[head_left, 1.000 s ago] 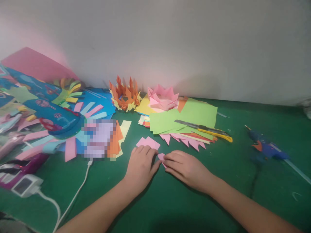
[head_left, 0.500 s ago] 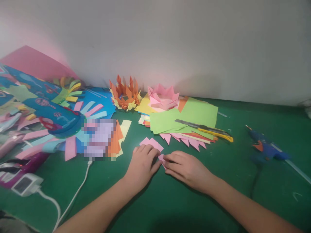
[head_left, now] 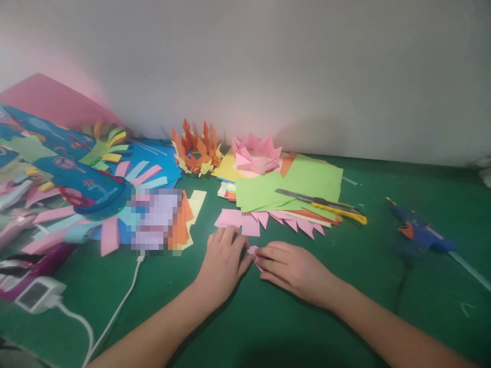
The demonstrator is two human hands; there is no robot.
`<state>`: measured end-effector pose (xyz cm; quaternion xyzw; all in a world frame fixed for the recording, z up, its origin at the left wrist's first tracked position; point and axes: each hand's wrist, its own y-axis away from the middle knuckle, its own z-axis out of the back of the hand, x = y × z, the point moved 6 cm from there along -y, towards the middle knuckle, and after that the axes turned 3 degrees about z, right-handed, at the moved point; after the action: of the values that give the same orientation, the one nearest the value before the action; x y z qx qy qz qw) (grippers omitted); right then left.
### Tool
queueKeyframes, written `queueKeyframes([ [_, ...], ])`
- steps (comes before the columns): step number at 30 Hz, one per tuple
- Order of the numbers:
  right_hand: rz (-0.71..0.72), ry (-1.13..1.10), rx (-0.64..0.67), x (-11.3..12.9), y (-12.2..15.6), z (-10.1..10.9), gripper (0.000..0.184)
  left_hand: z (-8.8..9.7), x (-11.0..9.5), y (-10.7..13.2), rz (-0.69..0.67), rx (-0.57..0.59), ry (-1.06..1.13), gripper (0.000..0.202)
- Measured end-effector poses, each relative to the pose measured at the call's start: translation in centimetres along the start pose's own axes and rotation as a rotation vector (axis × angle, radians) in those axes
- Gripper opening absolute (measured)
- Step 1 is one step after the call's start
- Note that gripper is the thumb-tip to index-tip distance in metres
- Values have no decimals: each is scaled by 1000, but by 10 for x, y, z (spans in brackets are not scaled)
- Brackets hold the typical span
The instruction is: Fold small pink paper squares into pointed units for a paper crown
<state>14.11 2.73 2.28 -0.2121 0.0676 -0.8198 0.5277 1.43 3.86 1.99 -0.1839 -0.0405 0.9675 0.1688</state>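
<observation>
A small folded piece of pink paper (head_left: pixel 253 250) lies on the green table between my hands, mostly hidden by fingers. My left hand (head_left: pixel 225 258) has its fingers bent, with thumb and fingertips closed at the paper's left side. My right hand (head_left: pixel 293 267) pinches the same piece from the right, fingers held together. Just beyond my left hand lie flat pink paper rectangles (head_left: pixel 251 225). A row of pink pointed paper pieces (head_left: pixel 303 225) sticks out from under green sheets (head_left: pixel 261 191).
A box cutter (head_left: pixel 322 202) with its blade out rests on the green sheets. Behind stand an orange paper crown (head_left: pixel 197 153) and a pink one (head_left: pixel 257 153). A blue glue gun (head_left: pixel 422 232) is at right. Blue cones, paper strips and a white cable (head_left: pixel 126 296) fill the left.
The loose pink rectangles beyond my left hand now lie spread further apart and more of them shows. My hands stay at the folded piece with only a slight shift.
</observation>
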Motion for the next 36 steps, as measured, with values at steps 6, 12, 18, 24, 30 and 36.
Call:
queueKeyframes([
  [6,1,-12,8,-1,1,-2,23,-3,-1,2,37,23,62,12],
  [12,-12,-16,33,-1,0,-2,25,-7,-5,1,-10,55,194,7],
  [18,-10,-23,22,-1,-1,0,24,-7,0,1,30,22,299,9],
  [24,19,-38,35,1,-1,-2,23,-7,-3,2,12,77,287,12],
  [30,3,-51,85,0,0,-7,24,-8,-5,0,11,79,307,10],
  [36,-15,-71,105,-1,0,-8,26,-7,-5,0,-39,87,292,9],
])
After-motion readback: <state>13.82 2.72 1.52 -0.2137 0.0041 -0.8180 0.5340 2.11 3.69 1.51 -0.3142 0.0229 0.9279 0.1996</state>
